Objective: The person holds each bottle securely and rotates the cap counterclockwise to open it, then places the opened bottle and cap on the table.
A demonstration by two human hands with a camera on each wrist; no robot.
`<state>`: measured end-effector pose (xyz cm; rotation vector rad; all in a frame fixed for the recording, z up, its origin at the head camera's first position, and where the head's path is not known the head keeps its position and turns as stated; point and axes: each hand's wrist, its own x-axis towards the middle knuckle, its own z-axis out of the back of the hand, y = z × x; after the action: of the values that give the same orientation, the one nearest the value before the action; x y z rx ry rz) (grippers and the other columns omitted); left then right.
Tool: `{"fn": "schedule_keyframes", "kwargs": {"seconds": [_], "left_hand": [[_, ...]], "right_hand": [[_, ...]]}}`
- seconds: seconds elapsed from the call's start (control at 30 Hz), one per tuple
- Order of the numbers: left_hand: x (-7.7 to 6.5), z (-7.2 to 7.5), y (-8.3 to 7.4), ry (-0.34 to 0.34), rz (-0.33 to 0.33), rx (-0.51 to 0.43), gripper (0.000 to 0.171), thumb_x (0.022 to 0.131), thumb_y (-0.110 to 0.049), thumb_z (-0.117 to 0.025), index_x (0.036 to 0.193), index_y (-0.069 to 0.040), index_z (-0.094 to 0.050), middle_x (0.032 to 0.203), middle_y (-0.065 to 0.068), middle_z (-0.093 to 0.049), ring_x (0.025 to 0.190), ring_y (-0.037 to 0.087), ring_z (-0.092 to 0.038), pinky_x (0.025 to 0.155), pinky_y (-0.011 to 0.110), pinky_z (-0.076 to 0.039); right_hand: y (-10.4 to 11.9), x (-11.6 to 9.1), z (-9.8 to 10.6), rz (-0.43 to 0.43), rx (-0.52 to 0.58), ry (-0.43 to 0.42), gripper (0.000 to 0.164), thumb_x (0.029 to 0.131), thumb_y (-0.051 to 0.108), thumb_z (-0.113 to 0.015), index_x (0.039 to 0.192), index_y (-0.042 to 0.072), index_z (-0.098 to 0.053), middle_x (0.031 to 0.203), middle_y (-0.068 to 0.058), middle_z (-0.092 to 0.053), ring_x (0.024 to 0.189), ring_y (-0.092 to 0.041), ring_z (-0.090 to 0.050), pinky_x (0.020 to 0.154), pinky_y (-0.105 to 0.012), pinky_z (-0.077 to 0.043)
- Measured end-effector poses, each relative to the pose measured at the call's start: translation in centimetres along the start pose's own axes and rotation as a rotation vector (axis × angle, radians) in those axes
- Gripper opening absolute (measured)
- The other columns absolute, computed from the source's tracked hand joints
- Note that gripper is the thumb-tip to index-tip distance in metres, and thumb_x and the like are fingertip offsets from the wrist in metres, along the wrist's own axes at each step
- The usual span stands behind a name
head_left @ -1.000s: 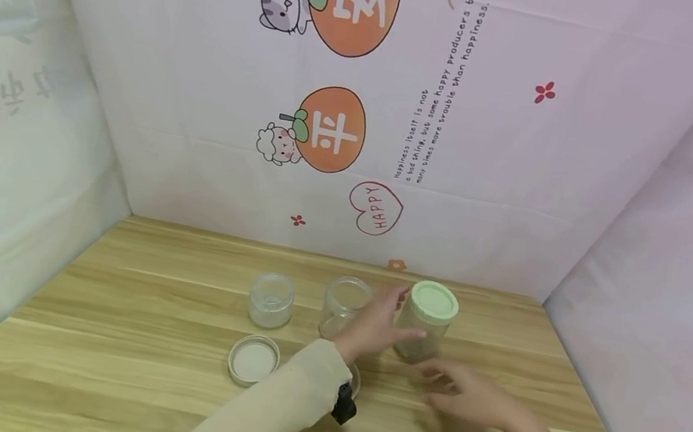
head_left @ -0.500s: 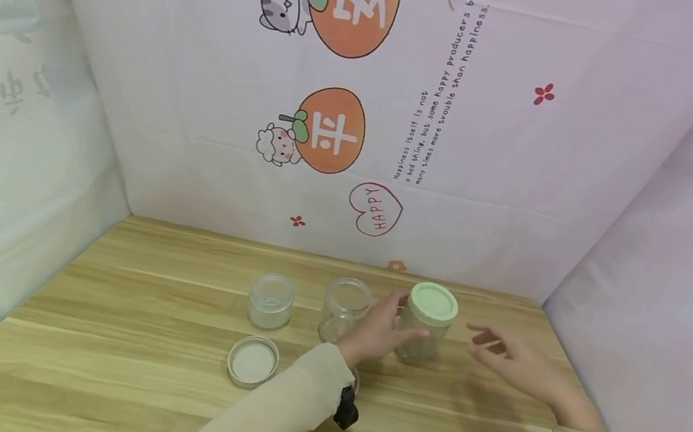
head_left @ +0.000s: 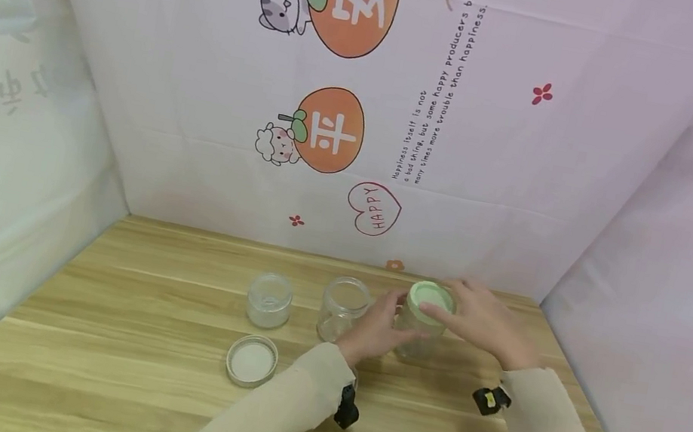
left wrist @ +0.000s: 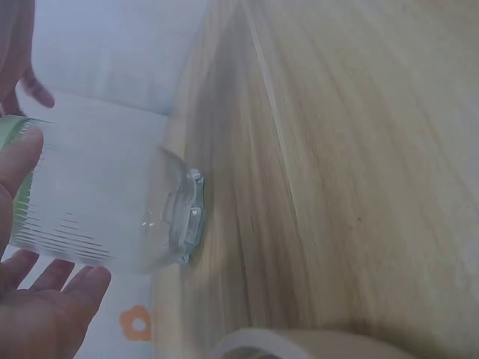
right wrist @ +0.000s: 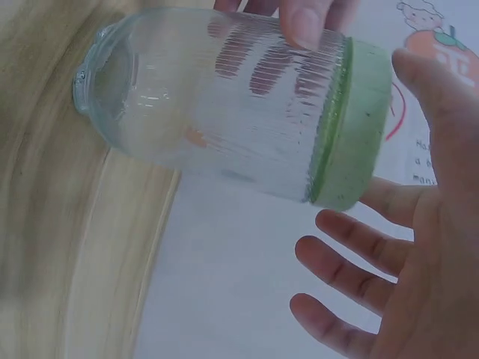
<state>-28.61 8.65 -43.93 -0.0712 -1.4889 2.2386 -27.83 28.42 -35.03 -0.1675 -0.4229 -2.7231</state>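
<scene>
A clear glass jar [head_left: 416, 344] with a pale green lid [head_left: 432, 295] stands upright on the wooden table. My left hand [head_left: 374, 331] holds its side, thumb in front and fingers round the back. In the left wrist view, the ribbed glass [left wrist: 82, 194] shows between thumb and fingers. My right hand [head_left: 490, 324] is at the lid from the right, its thumb over the top in the head view. The right wrist view shows that hand's thumb and index finger spanning the green lid [right wrist: 355, 123], with the other fingers [right wrist: 337, 273] spread apart below.
Left of my left hand stands a lidless glass jar [head_left: 338, 314]. A shorter glass jar [head_left: 269, 302] is farther left. A round lid [head_left: 252, 361] lies in front of it. My left sleeve [head_left: 295, 398] mostly covers another round item. Printed cloth walls [head_left: 484, 216] surround the table [head_left: 127, 332].
My right hand has swung out to the right of the jar, then up and in to its lid. My left hand has stayed on the jar, which has hardly moved.
</scene>
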Motion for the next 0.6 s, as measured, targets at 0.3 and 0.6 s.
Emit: {"fn": "schedule_keyframes", "kwargs": {"seconds": [0.3, 0.6], "left_hand": [[0.1, -0.3, 0.0, -0.03, 0.035, -0.008, 0.085, 0.084, -0.053, -0.077, 0.15, -0.017, -0.037, 0.142, 0.0, -0.045, 0.126, 0.018, -0.047, 0.101, 0.039, -0.046], [0.2, -0.2, 0.1, -0.011, 0.021, -0.015, 0.078, 0.087, -0.053, -0.075, 0.148, -0.022, -0.037, 0.135, -0.005, -0.045, 0.122, 0.016, -0.046, 0.1, 0.039, -0.045]], "right_hand": [[0.5, 1.1, -0.6, 0.003, -0.028, 0.009, 0.085, 0.082, 0.074, -0.065, 0.135, 0.008, -0.062, 0.118, -0.013, -0.058, 0.095, -0.025, -0.057, 0.073, -0.044, -0.053], [0.1, 1.4, -1.0, 0.063, 0.11, -0.015, 0.072, 0.085, 0.055, -0.075, 0.129, -0.001, -0.064, 0.11, -0.011, -0.055, 0.089, -0.022, -0.054, 0.072, -0.037, -0.05]]}}
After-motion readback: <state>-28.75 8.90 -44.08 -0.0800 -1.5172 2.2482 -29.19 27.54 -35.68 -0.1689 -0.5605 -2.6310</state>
